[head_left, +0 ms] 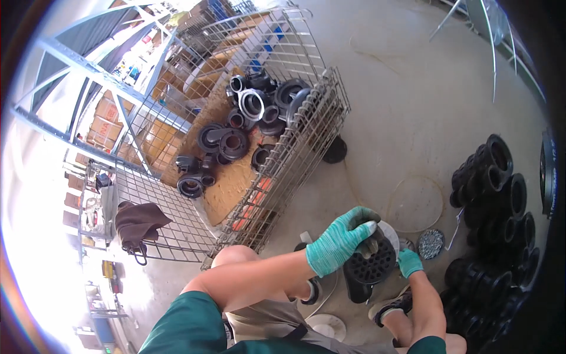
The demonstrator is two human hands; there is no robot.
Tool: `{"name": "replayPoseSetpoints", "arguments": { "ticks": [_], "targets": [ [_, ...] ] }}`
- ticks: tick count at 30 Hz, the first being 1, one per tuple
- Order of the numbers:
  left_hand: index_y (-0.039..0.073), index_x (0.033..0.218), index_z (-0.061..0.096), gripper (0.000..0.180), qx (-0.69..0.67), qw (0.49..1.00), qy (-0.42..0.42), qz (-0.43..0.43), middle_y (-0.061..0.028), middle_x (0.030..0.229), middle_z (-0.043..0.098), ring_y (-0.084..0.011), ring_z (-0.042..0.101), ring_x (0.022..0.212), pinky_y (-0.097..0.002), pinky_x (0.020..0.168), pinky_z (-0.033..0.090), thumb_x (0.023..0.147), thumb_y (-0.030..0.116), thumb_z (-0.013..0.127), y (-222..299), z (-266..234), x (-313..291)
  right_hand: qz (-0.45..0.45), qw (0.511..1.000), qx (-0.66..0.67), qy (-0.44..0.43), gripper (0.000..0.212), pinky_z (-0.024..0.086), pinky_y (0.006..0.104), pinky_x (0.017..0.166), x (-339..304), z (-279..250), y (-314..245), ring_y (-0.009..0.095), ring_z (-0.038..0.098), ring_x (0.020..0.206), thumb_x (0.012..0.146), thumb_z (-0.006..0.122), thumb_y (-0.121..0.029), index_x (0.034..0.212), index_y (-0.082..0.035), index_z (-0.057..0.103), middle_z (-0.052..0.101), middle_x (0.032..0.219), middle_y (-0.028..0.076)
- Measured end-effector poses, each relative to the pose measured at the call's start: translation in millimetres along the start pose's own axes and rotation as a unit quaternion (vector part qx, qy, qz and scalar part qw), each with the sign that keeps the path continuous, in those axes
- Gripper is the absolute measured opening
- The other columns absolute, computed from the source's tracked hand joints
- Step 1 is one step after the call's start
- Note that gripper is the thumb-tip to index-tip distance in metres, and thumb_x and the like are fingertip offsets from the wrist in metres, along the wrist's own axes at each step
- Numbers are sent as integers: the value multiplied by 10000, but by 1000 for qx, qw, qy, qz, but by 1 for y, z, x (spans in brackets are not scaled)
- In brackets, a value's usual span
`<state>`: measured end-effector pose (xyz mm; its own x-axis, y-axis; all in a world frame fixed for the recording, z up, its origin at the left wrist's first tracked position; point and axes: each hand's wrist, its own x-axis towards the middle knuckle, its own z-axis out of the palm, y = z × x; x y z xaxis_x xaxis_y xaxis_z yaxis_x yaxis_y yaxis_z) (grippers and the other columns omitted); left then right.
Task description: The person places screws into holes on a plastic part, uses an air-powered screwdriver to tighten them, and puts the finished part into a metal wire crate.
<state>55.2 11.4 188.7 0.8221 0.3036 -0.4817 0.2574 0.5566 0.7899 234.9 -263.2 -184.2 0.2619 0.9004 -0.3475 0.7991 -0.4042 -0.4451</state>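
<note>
Head view is showing you bending over your work, your green sleeves (183, 324) nearest. Read the clock from the black part (367, 268), which is resting between your feet, its round, holed face turning up toward you. A white disc (328, 327) is lying at seven o'clock, your left shoe (313, 292) is standing at eight, and your right shoe (390, 304) is sitting at five.

Your left hand (349, 237), gloved, is curling over the part's edge at about eleven o'clock, fingers bunching narrowly above the holes; you cannot tell from this angle whether they are gripping it. Your right hand (410, 262), also gloved, is reaching in at three o'clock, just beside the part; its fingertips are hiding, so you cannot tell its grip. A small metal piece (406, 242) is showing just beyond it.

Between two and three, metal bits (431, 244) are filling a round tub (419, 243). Farther out, dark stacks (494, 221) are spreading from two round to four. Between ten and eleven, a wire basket (289, 177) is holding loose black fittings (234, 144). A brown cloth (140, 221) is draping over its rim past nine, and cartons (106, 122) are standing beyond at ten.
</note>
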Motion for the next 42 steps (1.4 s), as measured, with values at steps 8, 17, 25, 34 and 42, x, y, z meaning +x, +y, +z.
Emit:
{"name": "replayPoseSetpoints", "arguments": {
  "ticks": [8, 17, 25, 34, 42],
  "targets": [
    [6, 1274, 544, 300, -62, 995, -72, 17, -81, 978, 673, -137, 672, 775, -283, 671, 581, 1036, 187, 523, -3, -1, -11, 149, 976, 151, 53, 219, 552, 460, 784, 4, -8, 13, 389, 687, 859, 867, 669, -89, 1076, -76, 731, 718, 1023, 198],
    [7, 1278, 565, 297, -102, 989, -109, -11, -95, 980, 691, -184, 704, 800, -322, 671, 600, 1024, 157, 528, -20, 4, -20, 184, 823, 536, 33, 224, 585, 387, 648, -69, -141, -48, 214, 670, 791, 951, 652, -91, 1161, -12, 660, 676, 917, 64],
    [-9, 1245, 618, 327, -231, 952, -184, -80, -217, 1172, 690, -363, 676, 1079, -539, 994, 532, 969, 167, 612, -45, -4, -16, 60, 851, 515, 77, 291, 542, 314, 730, -112, -320, -226, 143, 641, 782, 962, 663, -226, 1123, 17, 663, 679, 897, 55],
    [-27, 1246, 573, 288, -252, 947, -144, -138, -230, 1204, 657, -352, 649, 1143, -491, 1037, 534, 1036, 147, 483, -51, 24, -25, 115, 851, 510, 59, 271, 590, 287, 694, -118, -317, -259, 139, 681, 752, 980, 612, -100, 1200, 48, 665, 709, 923, 100],
    [-54, 1235, 568, 295, -228, 957, -92, -156, -224, 1173, 662, -376, 661, 1102, -521, 1042, 534, 1037, 145, 479, -64, 25, -11, 92, 904, 413, 51, 252, 557, 274, 668, -108, -308, -260, 128, 668, 718, 978, 605, -71, 1197, 32, 678, 729, 917, 107]
  ]
}}
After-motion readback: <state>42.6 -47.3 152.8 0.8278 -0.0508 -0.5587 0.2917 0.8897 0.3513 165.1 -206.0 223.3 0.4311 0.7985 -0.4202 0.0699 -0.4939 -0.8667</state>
